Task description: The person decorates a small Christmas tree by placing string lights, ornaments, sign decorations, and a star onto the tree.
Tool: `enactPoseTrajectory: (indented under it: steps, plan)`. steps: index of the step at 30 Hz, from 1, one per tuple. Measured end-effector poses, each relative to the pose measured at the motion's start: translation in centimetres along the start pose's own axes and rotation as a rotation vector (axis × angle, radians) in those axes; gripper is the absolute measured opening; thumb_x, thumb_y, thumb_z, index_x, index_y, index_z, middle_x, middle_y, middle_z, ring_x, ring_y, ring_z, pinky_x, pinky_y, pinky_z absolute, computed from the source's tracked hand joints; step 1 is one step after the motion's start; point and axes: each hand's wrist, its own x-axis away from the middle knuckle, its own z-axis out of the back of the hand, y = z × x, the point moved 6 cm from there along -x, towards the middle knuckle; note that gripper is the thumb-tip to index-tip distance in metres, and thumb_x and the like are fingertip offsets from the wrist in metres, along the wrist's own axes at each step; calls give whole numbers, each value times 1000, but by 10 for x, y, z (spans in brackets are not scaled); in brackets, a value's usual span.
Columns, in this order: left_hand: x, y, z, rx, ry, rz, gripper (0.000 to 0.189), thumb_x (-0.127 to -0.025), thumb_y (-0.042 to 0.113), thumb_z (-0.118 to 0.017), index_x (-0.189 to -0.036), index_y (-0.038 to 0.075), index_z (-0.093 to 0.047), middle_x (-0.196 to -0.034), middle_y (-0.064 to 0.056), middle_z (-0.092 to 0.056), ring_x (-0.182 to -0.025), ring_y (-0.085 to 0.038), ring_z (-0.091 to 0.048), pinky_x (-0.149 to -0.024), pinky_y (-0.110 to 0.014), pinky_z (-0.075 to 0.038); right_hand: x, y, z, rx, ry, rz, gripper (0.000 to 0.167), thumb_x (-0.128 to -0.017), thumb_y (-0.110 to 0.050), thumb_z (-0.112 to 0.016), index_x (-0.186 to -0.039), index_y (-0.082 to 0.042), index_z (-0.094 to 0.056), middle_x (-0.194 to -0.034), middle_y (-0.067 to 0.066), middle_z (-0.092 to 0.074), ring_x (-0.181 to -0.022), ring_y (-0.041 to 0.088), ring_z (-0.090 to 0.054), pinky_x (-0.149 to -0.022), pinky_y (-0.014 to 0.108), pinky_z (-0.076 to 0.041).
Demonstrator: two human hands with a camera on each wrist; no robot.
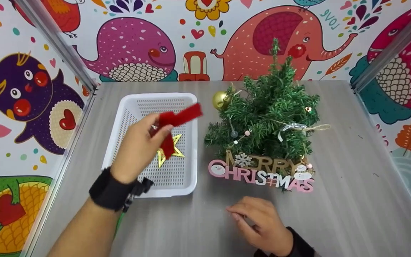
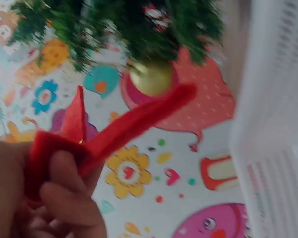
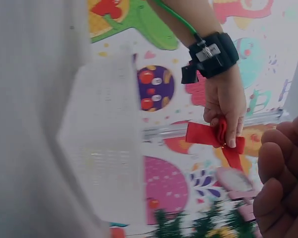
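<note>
My left hand (image 1: 137,146) pinches a red fabric ribbon bow (image 1: 186,115) between thumb and fingers, above a white plastic basket (image 1: 193,150). In the left wrist view, one tail of the bow (image 2: 139,121) sticks out past the fingers. Below it, partly covered by the hand and bow, a gold star (image 1: 178,155) lies in the basket. My right hand (image 1: 262,225) is by the table's near side with loosely curled fingers, holding nothing. Just beyond it, a "Merry Christmas" sign (image 1: 252,176) hangs on the front of a small green Christmas tree (image 1: 273,110).
A gold ball ornament (image 1: 221,100) hangs at the tree's left, and a twine-and-silver bow (image 1: 293,127) is on its right. Printed cartoon walls (image 1: 198,43) enclose the grey table (image 1: 348,171). Metal posts (image 1: 54,43) stand at the corners.
</note>
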Motion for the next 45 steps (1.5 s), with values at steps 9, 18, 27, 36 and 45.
enactPoseTrajectory:
  steps: [9,18,27,36,45]
  plan:
    - [67,104,-34,-107,-77,-538,24,-93,13,-77,-115,10,-73,-101,0,-74,-88,-11,-59,-73,-25,-54,-57,-42,49,168,369,182,23,-100,-12,-68,-98,11,-65,-94,19,-65,-90,22,-62,-87,23,-52]
    - [101,129,-96,-55,-56,-839,17,-95,26,-75,-109,17,-73,-103,7,-77,-97,-9,-68,-93,-24,-53,-30,-26,50,41,301,-48,33,-93,-13,-75,-105,17,-68,-99,17,-73,-88,15,-66,-75,17,-55]
    - [97,94,-136,568,-136,-406,19,-93,14,-77,-109,8,-71,-99,-6,-74,-83,-7,-66,-70,-22,-58,4,-8,62,31,453,-290,31,-93,-12,-73,-104,16,-70,-106,7,-75,-96,10,-69,-80,13,-54]
    - [84,103,-139,516,70,-575,19,-98,23,-71,-101,4,-75,-95,-8,-74,-84,-13,-70,-73,-17,-58,-5,-3,71,165,471,-248,36,-94,-20,-73,-107,14,-70,-95,11,-75,-76,10,-66,-65,17,-49]
    - [59,125,-119,386,104,-647,22,-93,11,-76,-113,3,-75,-100,-8,-77,-85,-13,-72,-76,-13,-57,-35,5,98,283,356,-235,51,-92,-28,-76,-119,14,-66,-96,11,-74,-58,6,-53,-53,18,-42]
